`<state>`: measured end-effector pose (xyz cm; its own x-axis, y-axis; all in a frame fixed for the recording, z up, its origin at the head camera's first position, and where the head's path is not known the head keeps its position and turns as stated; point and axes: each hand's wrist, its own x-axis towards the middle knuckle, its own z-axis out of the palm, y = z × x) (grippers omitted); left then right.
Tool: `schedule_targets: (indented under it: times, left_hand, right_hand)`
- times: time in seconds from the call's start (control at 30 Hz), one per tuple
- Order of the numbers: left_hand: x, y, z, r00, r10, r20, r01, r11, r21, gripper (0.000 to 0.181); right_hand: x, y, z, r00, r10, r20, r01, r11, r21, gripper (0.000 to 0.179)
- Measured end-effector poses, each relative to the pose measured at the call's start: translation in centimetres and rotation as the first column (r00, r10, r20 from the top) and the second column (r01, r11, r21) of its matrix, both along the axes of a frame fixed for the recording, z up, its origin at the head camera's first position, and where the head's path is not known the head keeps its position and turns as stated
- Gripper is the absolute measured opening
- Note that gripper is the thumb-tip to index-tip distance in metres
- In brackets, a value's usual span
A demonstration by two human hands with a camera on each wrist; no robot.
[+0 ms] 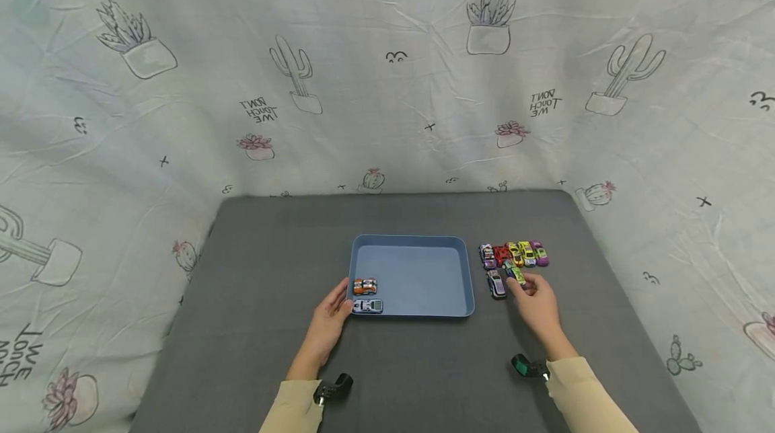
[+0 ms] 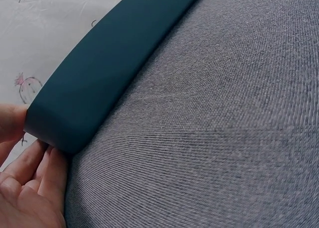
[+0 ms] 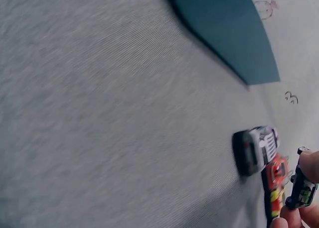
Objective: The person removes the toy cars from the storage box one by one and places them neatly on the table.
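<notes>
The green toy car (image 1: 517, 274) sits at the near edge of the cluster of toy cars (image 1: 514, 255) on the grey mat (image 1: 254, 265), right of the blue tray (image 1: 466, 278), and the right hand (image 1: 535, 302) pinches it between thumb and fingertips. The pinch looks light and sits at the car's end, so the car could twist out and roll on its wheels, or knock the white-and-black car (image 1: 496, 283) just to its left. In the right wrist view the car seems lifted slightly off the mat, though blur makes that hard to confirm. The left hand (image 1: 329, 319) grips the near left corner of the tray, thumb on the rim and fingers curled under the edge; a tug there could slide the tray and set the orange car (image 1: 364, 286) and the pale blue car (image 1: 367, 306) inside it rolling.
</notes>
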<state>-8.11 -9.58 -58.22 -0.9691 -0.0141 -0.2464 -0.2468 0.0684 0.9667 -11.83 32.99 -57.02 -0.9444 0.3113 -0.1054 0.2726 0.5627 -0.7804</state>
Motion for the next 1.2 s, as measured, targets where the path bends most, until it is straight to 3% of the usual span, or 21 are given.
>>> schedule_targets:
  times: [0.2, 0.37, 0.63, 1.2]
  left_hand:
    - [0.1, -0.1, 0.2, 1.000, -0.004, 0.010, 0.004, 1.000, -0.005, 0.050]
    - [0.2, -0.1, 0.2, 1.000, -0.006, 0.018, 0.007, 1.000, -0.013, 0.050]
    - [0.1, 0.0, 0.3, 1.000, -0.005, 0.030, 0.006, 1.000, -0.020, 0.050]
    - [0.1, 0.2, 0.5, 0.999, -0.003, 0.041, 0.004, 1.000, -0.022, 0.050]
  right_hand:
    - [0.6, 0.5, -0.9, 1.000, -0.027, 0.005, 0.026, 1.000, 0.010, 0.051]
    - [0.7, 0.8, -1.6, 0.997, -0.032, 0.068, 0.034, 0.999, -0.027, 0.059]
    - [0.5, 0.9, -1.7, 0.992, -0.030, 0.121, 0.040, 0.996, -0.082, 0.068]
    - [0.5, 0.8, -1.8, 0.994, 0.011, 0.106, -0.003, 0.998, -0.069, 0.059]
